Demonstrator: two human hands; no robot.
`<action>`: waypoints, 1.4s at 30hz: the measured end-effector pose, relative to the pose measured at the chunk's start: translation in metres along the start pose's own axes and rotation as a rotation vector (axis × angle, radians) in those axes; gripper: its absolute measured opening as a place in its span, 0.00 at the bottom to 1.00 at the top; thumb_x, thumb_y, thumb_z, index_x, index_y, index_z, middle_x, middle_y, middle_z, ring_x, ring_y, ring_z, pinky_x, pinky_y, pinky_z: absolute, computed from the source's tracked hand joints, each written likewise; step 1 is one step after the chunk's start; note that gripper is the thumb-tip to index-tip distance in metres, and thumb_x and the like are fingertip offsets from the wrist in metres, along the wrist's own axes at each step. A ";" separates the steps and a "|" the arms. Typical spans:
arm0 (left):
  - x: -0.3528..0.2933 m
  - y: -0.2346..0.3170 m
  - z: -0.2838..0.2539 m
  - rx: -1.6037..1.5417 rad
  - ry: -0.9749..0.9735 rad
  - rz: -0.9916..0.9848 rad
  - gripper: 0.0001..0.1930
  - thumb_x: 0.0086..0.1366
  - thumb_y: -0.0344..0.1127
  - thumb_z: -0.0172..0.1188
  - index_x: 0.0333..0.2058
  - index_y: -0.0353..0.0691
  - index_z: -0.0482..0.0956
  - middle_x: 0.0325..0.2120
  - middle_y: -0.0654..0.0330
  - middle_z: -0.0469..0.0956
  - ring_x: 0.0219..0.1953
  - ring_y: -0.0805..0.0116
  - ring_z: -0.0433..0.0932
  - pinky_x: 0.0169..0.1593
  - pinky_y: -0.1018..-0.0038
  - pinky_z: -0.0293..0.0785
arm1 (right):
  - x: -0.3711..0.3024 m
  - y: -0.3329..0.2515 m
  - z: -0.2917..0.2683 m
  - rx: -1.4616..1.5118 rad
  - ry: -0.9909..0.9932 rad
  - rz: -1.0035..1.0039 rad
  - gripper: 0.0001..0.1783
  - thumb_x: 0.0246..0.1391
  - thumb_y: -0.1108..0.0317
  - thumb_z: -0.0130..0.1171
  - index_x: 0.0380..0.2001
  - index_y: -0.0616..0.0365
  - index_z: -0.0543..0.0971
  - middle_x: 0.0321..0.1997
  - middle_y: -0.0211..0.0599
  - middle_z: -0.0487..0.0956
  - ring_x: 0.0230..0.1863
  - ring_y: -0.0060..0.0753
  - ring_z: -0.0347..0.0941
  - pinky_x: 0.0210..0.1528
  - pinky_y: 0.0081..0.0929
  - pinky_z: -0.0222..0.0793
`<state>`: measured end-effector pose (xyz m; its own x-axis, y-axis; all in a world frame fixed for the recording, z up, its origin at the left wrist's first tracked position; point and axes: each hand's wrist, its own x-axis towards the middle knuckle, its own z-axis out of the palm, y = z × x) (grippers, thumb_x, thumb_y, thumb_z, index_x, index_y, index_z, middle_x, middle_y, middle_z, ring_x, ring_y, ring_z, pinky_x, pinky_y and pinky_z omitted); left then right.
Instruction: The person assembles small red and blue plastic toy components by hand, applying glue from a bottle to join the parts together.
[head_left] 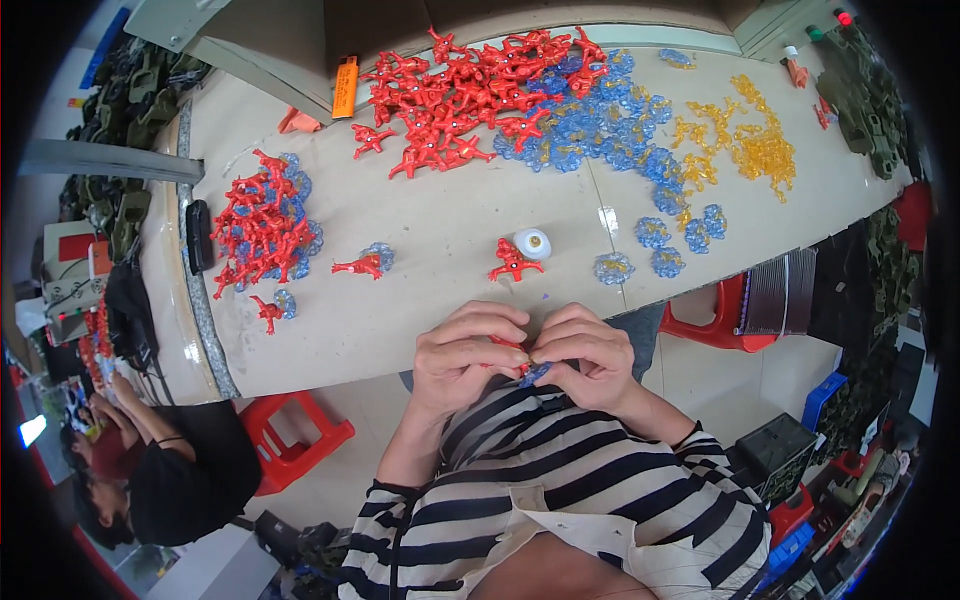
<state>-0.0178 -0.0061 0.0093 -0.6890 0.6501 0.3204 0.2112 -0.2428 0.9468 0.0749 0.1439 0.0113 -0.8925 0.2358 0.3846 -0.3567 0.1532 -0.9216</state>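
Observation:
Close to my body, at the table's near edge, my hands meet fingertip to fingertip. My left hand (468, 358) pinches a small red plastic figure (508, 344), mostly covered by the fingers. Between the fingers of my right hand (588, 358) is a clear blue plastic piece (537, 375), pressed against the red figure. Just beyond the hands, a single red figure (513, 262) lies beside a small white round bottle (532, 243). Farther left lie red figures joined to blue pieces: one pair (366, 263) alone and a heap (262, 225) of several.
At the back lie a large pile of red figures (450, 105), a spread of blue pieces (620, 120) and yellow clear pieces (765, 150). An orange cutter-like tool (345, 88) leans by the shelf post. Red stools (290, 440) stand below; a co-worker (190, 460) sits at left.

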 end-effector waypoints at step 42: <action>-0.008 -0.001 0.004 -0.862 0.255 -0.569 0.15 0.59 0.27 0.55 0.45 0.34 0.68 0.36 0.57 0.73 0.33 0.71 0.72 0.38 0.78 0.68 | 0.021 -0.022 -0.033 -0.302 0.088 -0.027 0.20 0.29 0.72 0.70 0.32 0.65 0.79 0.21 0.36 0.76 0.19 0.27 0.64 0.23 0.20 0.58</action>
<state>-0.0100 -0.0085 0.0059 -0.6780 0.6823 -0.2733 -0.6812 -0.4435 0.5825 0.0735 0.1769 0.0414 -0.8516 0.3078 0.4244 -0.2706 0.4353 -0.8586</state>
